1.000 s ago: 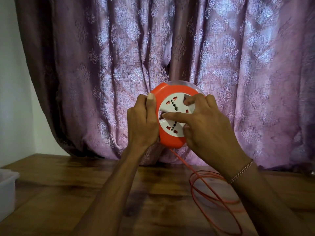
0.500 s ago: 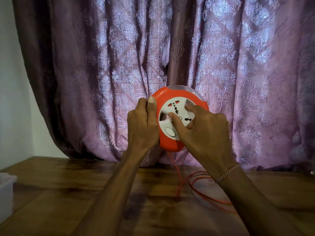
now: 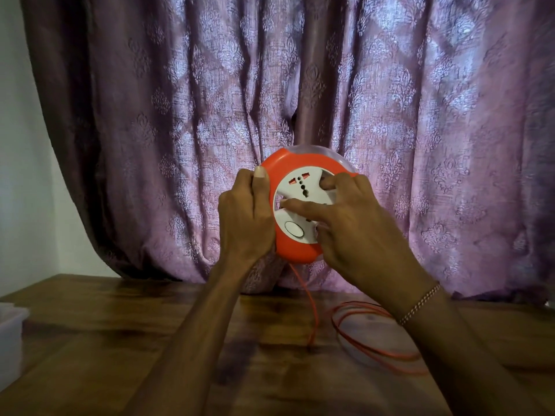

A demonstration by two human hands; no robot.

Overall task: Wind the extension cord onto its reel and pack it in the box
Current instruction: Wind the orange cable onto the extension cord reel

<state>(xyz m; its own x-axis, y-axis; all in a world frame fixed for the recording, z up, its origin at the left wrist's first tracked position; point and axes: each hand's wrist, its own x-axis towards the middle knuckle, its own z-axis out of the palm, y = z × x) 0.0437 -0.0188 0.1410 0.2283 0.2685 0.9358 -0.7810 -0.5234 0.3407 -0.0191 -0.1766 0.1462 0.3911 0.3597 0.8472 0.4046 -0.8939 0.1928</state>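
**Socket plate turns again, cord loops shrink on the surface**

The white socket plate [image 3: 303, 207] on the orange reel [image 3: 295, 205] sits at a new angle compared with a second ago: the round button that was out of sight then, and lower centre half a second ago, now lies at the lower left of the plate, and the socket holes have swung to the top. The cord [image 3: 312, 310] hangs straighter from the bottom of the reel, and the loose loops [image 3: 375, 334] lying toward the right edge of the surface [image 3: 90, 340] look fewer and flatter than before. My reading is that the winding is working and cord is being drawn in, but a good share is still out, so packing is some way off.

The left hand [image 3: 244, 219] is clamped around the reel's left rim, thumb up over the front edge, holding the reel upright in the air above the back of the surface, in front of the curtain [image 3: 300, 85]. The right hand [image 3: 357, 232] lies on the plate with fingers spread and bent, fingertips [image 3: 288, 203] pressed into its recesses to crank it; it closes on nothing. A white box [image 3: 10, 334] waits at the left edge.
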